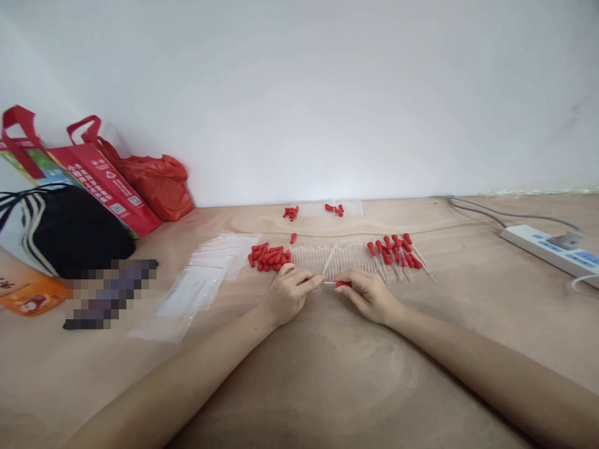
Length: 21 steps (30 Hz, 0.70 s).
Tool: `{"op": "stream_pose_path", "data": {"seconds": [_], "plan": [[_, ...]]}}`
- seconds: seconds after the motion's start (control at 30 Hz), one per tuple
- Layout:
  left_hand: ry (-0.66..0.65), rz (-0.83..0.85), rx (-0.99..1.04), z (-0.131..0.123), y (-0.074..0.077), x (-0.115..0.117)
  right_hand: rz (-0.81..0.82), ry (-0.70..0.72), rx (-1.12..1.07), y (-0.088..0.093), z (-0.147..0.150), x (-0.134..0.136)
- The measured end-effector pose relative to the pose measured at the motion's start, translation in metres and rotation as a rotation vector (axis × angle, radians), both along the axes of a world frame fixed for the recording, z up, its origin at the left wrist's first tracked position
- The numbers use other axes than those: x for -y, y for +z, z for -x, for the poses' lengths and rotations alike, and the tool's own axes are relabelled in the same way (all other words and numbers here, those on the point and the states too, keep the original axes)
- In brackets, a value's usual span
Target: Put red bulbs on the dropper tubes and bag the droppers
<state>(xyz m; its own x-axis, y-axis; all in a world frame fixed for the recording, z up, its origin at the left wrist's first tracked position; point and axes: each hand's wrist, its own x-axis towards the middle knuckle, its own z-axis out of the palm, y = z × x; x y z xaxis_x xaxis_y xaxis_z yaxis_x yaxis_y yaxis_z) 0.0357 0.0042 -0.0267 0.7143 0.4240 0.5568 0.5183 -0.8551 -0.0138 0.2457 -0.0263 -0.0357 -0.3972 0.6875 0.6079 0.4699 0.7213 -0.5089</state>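
Observation:
My left hand (290, 288) pinches the end of a clear dropper tube (328, 282) low over the wooden table (327, 374). My right hand (367, 293) pinches a red rubber bulb (343, 284) at the tube's other end. Just beyond my hands lies a row of clear dropper tubes (341, 258). A heap of loose red bulbs (269, 256) sits left of that row. Several droppers with red bulbs fitted (397, 249) lie to the right of it.
Clear zip bags (201, 284) lie to the left. Red shopping bags (103, 174), a black bag (70, 231) and a red plastic bag (159, 184) stand at the far left. A white power strip (552, 249) with cable lies at the right. More bulbs (291, 212) sit near the wall.

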Motion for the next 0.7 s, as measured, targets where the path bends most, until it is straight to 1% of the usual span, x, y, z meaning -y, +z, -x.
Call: {"op": "stream_pose_path", "data": {"seconds": [0.23,0.33,0.53,0.7], "plan": [[0.0,-0.056,-0.024,-0.0001,0.0001,0.001,-0.054,0.019,0.02,0.0,-0.0002,0.0016],[0.005,-0.104,-0.056,-0.0003,0.0007,0.0015,-0.086,0.026,0.045,-0.0004,-0.0003,0.001],[0.013,-0.212,-0.116,-0.0022,0.0012,0.0034,-0.168,0.017,0.137,-0.0021,-0.0013,-0.0011],[-0.019,-0.241,-0.109,-0.0044,0.0025,0.0058,-0.203,-0.022,0.249,-0.003,-0.0024,-0.0021]]}}
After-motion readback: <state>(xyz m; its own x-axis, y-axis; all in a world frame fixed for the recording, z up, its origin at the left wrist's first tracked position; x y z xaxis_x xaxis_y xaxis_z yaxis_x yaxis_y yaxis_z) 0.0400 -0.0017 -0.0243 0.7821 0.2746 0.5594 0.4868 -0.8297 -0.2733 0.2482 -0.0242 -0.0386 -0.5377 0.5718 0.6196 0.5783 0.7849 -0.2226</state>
